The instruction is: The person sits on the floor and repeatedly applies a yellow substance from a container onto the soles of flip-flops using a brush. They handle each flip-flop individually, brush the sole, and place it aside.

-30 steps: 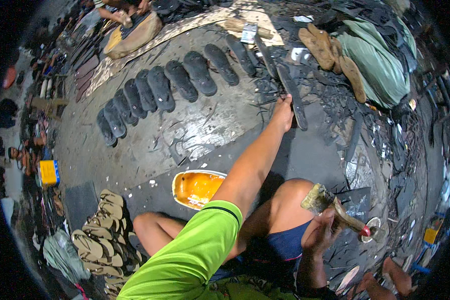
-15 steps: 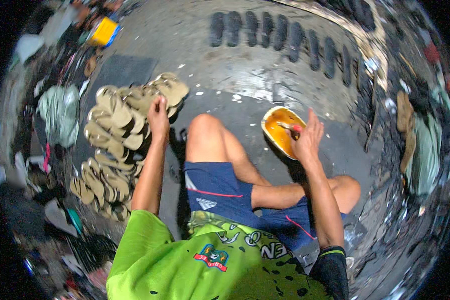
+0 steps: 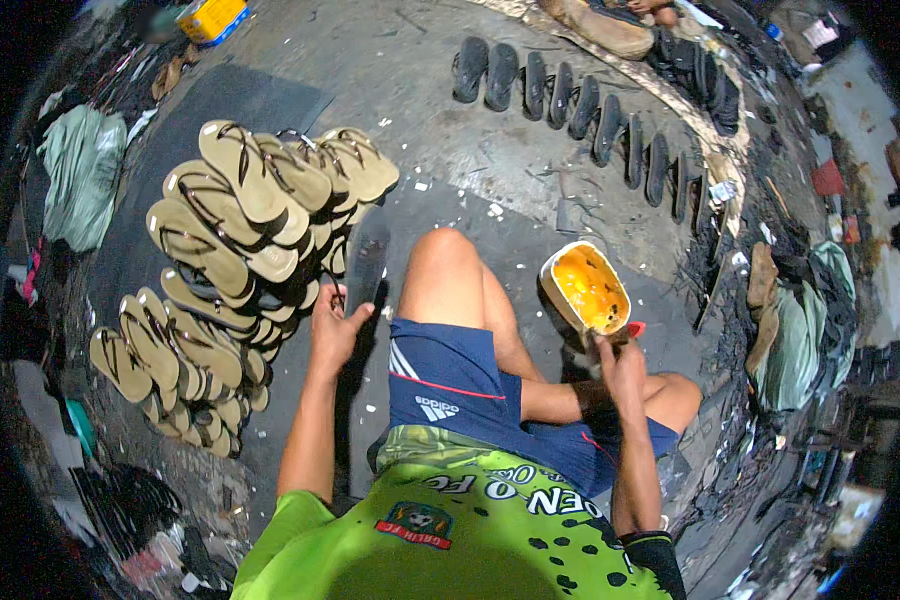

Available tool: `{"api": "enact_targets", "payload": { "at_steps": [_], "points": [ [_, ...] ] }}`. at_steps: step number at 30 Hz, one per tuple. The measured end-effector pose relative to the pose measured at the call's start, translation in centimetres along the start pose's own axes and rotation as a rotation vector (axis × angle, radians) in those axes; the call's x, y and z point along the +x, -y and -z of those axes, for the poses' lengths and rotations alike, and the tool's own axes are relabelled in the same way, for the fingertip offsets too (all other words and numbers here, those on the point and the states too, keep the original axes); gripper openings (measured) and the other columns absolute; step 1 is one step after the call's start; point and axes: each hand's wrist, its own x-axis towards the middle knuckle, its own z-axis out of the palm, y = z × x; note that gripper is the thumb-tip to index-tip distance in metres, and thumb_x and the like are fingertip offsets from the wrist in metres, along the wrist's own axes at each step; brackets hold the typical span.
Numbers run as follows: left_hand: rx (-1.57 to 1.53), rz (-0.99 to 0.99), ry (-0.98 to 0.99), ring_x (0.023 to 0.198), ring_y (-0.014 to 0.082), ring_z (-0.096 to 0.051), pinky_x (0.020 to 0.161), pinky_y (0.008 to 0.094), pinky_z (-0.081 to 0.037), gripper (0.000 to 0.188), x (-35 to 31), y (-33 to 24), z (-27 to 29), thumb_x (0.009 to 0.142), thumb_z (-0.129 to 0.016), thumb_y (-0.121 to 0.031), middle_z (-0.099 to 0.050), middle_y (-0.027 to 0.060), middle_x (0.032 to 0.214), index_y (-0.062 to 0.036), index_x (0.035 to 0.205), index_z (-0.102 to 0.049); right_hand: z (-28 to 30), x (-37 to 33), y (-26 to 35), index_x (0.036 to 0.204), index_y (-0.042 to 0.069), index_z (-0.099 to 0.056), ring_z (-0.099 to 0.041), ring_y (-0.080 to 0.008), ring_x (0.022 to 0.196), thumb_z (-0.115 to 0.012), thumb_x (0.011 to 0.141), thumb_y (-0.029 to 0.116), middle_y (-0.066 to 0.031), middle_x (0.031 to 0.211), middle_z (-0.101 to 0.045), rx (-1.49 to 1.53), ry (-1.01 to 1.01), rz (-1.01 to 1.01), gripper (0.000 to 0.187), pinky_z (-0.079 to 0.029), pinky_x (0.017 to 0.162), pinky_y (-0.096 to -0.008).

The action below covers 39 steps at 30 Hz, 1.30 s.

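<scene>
Left hand [image 3: 338, 325]: 9 o'clock by the tan sandals [image 3: 245, 175], thumb spread; can't tell if it's gripping that dark sole [image 3: 370, 245]
Sole: 10 o'clock, probably light, bendy; grab edges
Right hand [image 3: 622, 368]: 4 o'clock, pinching a red-tipped brush [image 3: 636, 329] (mostly hidden, tbh)
Brush: likely light, slippery if gooey; handle only
Tub [image 3: 560, 305]: 3 o'clock, orange goo

At the far left corner of the floor [image 3: 400, 95] sits a blue-edged yellow container [image 3: 211, 18]. Down the left edge lie a crumpled green sack [image 3: 82, 180], a pink strip [image 3: 32, 277] and a teal piece [image 3: 79, 428]. Toward the right edge, a second green sack [image 3: 792, 345] slumps beside brown slabs [image 3: 763, 300]; a rounded tan block [image 3: 605, 30] lies near the far edge.
</scene>
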Motion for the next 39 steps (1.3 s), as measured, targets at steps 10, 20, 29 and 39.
{"api": "enact_targets", "payload": {
  "at_steps": [10, 20, 29, 39],
  "points": [
    [0.284, -0.692, 0.570, 0.135, 0.0357, -0.038, 0.114, 0.0503, -0.025, 0.045, 0.4, -2.5, -3.3, 0.087, -0.069, -0.028, -0.053, 0.0095, 0.139, -0.0117, 0.128, -0.062, -0.3, -1.2, 0.8, 0.090, -0.007, -0.067, -0.065, -0.0412, 0.079, -0.061, 0.091, 0.031, -0.0274, 0.083, -0.066, 0.228, -0.199, -0.134, 0.038, -0.049, 0.071, -0.0455],
    [-0.552, -0.033, 0.614, 0.125, 0.0217, -0.052, 0.104, 0.0356, -0.042, 0.045, -1.7, -8.1, -5.3, 0.103, -0.042, -0.031, -0.050, 0.0114, 0.140, -0.0058, 0.141, -0.046, 7.4, -1.6, 5.9, 0.122, -0.002, -0.058, -0.063, -0.0172, 0.104, -0.058, 0.096, 0.026, -0.0064, 0.114, -0.066, 1.687, -0.086, -0.132, 0.039, -0.047, 0.095, -0.0326],
    [-0.936, -0.042, 0.932, 0.112, 0.0176, -0.060, 0.096, 0.0318, -0.050, 0.049, -9.9, -19.8, -9.6, 0.105, -0.037, -0.031, -0.055, 0.0100, 0.132, -0.0095, 0.148, -0.032, 12.7, -1.8, 12.9, 0.102, -0.003, -0.069, -0.062, -0.0114, 0.084, -0.067, 0.092, 0.023, -0.0065, 0.096, -0.070, 1.319, -0.391, 0.071, 0.028, -0.049, 0.076, -0.0290],
    [-0.876, -0.116, 0.910, 0.104, 0.0176, -0.063, 0.086, 0.0314, -0.054, 0.048, -11.3, -19.8, -9.2, 0.103, -0.042, -0.035, -0.065, 0.0125, 0.114, -0.0031, 0.139, -0.043, 14.9, -3.2, 11.7, 0.098, 0.003, -0.062, -0.062, -0.0196, 0.078, -0.073, 0.084, 0.006, -0.0075, 0.086, -0.062, 0.919, -0.665, 0.516, 0.018, -0.049, 0.070, -0.0326]
  ]
}}
